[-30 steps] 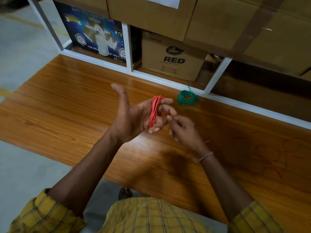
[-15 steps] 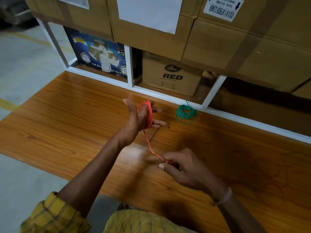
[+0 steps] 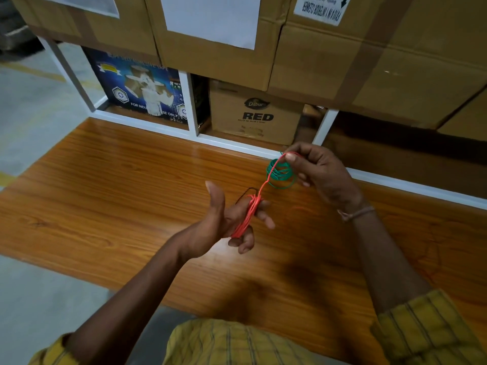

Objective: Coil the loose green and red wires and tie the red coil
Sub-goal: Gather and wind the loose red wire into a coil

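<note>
Red coil (image 3: pixel 246 218) sitting looped round L hand (image 3: pixel 224 225) fingers, thumb up, over worktop middle. R hand (image 3: pixel 320 171) pinching red tail (image 3: pixel 272 169), pulling taut. Wire looking thin, light, springy; prob best gripping near bundle. Green coil (image 3: pixel 280 173) lying by worktop back edge, directly behind tail. Cartons (image 3: pixel 254 115) stacked behind.

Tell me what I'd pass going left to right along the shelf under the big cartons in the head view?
White corner post → blue printed box → white upright → brown carton marked RED → slanted white upright, just above the right hand pinching the red wire's end.
</note>
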`<action>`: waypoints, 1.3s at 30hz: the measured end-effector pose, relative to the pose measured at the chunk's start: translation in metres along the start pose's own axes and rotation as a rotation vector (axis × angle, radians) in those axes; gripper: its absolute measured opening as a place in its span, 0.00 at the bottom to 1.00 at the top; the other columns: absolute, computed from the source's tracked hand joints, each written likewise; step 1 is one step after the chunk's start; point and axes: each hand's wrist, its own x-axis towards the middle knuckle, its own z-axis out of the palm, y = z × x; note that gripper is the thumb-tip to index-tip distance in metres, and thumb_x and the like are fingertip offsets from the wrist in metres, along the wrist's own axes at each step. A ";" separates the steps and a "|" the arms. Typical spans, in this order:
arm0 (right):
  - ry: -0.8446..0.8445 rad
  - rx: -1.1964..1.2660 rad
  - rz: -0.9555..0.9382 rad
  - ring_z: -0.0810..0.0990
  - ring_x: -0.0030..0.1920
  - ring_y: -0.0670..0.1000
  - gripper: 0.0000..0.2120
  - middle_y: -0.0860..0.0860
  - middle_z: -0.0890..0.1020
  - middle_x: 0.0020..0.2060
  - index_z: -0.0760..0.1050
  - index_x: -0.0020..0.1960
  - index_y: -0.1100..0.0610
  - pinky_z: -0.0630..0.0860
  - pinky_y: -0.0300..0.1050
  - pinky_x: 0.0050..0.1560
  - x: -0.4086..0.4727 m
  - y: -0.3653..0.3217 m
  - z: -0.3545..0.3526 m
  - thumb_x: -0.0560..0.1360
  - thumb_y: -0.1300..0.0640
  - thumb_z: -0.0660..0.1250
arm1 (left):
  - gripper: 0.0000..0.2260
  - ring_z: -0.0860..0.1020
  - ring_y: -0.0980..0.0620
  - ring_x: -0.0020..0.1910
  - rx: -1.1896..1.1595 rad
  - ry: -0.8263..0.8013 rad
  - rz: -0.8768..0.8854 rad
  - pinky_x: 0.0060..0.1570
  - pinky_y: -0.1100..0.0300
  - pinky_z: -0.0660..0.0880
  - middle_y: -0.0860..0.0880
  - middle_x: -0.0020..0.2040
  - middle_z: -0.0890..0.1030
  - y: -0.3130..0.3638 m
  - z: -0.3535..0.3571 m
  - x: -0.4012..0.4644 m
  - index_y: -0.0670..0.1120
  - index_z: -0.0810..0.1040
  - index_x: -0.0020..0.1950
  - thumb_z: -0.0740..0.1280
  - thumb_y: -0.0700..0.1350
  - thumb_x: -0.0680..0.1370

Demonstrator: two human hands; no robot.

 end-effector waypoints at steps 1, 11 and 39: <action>-0.003 -0.007 0.026 0.66 0.29 0.47 0.09 0.52 0.74 0.33 0.83 0.53 0.53 0.64 0.42 0.29 0.004 0.008 0.002 0.85 0.52 0.65 | 0.64 0.76 0.48 0.37 -0.042 -0.024 0.014 0.37 0.53 0.66 0.40 0.70 0.78 0.002 0.003 -0.001 0.45 0.65 0.81 0.41 0.89 0.60; -0.186 -0.171 0.257 0.74 0.32 0.49 0.12 0.49 0.79 0.37 0.84 0.55 0.53 0.70 0.48 0.34 -0.052 0.075 0.087 0.86 0.54 0.62 | 0.62 0.78 0.46 0.43 -0.231 0.028 0.094 0.41 0.51 0.70 0.32 0.73 0.74 0.017 -0.008 0.007 0.40 0.64 0.82 0.24 0.76 0.65; -0.132 0.185 0.045 0.63 0.26 0.45 0.13 0.48 0.67 0.27 0.80 0.52 0.61 0.63 0.39 0.26 -0.003 0.005 0.007 0.86 0.56 0.60 | 0.64 0.78 0.45 0.39 -0.031 0.044 -0.031 0.40 0.50 0.69 0.36 0.69 0.77 -0.006 -0.009 0.010 0.42 0.65 0.80 0.40 0.87 0.61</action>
